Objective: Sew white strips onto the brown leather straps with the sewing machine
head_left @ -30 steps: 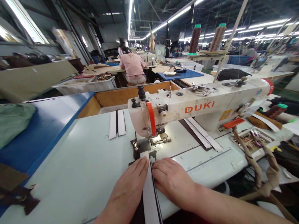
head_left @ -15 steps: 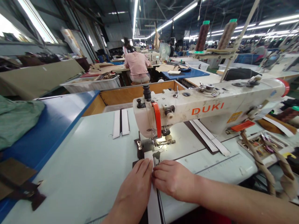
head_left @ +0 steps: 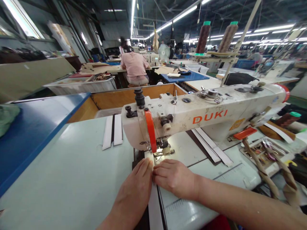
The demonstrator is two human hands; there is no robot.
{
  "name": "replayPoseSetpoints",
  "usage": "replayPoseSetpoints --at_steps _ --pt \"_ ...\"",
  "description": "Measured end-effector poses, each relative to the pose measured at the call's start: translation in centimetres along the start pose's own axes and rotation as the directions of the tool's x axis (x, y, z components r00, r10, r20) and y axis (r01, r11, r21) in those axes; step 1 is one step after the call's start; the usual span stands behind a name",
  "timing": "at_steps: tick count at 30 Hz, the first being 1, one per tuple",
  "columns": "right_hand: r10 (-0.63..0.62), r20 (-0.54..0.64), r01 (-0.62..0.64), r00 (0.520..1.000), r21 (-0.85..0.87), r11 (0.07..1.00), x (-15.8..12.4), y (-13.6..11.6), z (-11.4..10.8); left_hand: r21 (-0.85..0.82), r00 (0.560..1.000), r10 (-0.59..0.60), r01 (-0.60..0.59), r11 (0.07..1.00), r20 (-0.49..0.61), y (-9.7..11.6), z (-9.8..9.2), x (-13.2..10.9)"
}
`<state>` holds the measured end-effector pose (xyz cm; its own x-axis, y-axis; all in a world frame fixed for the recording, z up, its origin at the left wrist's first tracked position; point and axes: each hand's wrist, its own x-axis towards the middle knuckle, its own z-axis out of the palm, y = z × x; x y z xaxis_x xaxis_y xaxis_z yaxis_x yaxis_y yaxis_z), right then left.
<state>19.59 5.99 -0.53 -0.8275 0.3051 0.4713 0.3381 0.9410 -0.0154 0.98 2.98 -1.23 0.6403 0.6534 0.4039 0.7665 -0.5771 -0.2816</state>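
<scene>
A long white strip [head_left: 155, 209] lies over dark material, its far end beside the presser foot [head_left: 161, 154] of the white sewing machine [head_left: 177, 111]. My left hand [head_left: 134, 188] presses on the strip with its fingers held together, the thumb hidden. Against the strip's right edge, my right hand [head_left: 174, 177] has its fingers curled in a pinch. Both sets of fingertips nearly meet just in front of the foot. Two more white strips [head_left: 112, 131] on dark backing rest left of the machine head, and further white-and-dark strips [head_left: 208, 145] lie under its arm.
A parts tray [head_left: 266, 153] with small tools stands at the right, beside a wrapped lever with an orange pad [head_left: 245, 133]. Thread cones [head_left: 203, 37] stand behind the machine. A blue table [head_left: 48, 127] adjoins on the left. A co-worker in pink [head_left: 134, 65] sits ahead.
Both hands and the strip have moved forward, closer to the presser foot. The view has shifted a little to the right, and the brown piece at the lower left has left the picture.
</scene>
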Motion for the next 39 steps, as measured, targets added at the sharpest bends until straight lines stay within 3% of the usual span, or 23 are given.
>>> replayPoseSetpoints --at_steps 8,14,27,30,34,39 --pt "0.024 0.013 -0.023 1.0 -0.003 1.0 0.3 0.5 0.0 -0.013 0.999 -0.034 0.034 0.999 -0.038 -0.2 0.2 0.6" --pt "0.027 0.009 -0.027 1.0 -0.007 1.0 0.2 0.6 -0.1 0.041 0.998 0.009 -0.006 0.999 -0.068 -0.2 -0.2 1.0" --pt "0.046 0.086 -0.048 0.995 0.026 0.998 0.2 0.8 -0.2 0.008 0.994 -0.012 0.013 1.0 -0.107 -0.2 -0.7 1.4" --pt "0.096 0.124 -0.099 0.988 0.02 0.995 -0.3 -0.1 -1.2 0.003 0.991 -0.016 0.016 1.0 -0.135 0.9 -1.2 0.4" --pt "0.128 0.152 -0.144 0.98 0.099 0.985 -2.5 -2.5 -3.0 -0.061 0.988 -0.016 0.007 0.998 -0.153 3.3 -2.7 -2.7" --pt "0.179 0.074 -0.192 0.981 0.238 0.952 -5.5 -5.4 -3.8 -0.184 0.981 0.099 -0.129 0.974 -0.165 4.7 -4.1 -6.6"
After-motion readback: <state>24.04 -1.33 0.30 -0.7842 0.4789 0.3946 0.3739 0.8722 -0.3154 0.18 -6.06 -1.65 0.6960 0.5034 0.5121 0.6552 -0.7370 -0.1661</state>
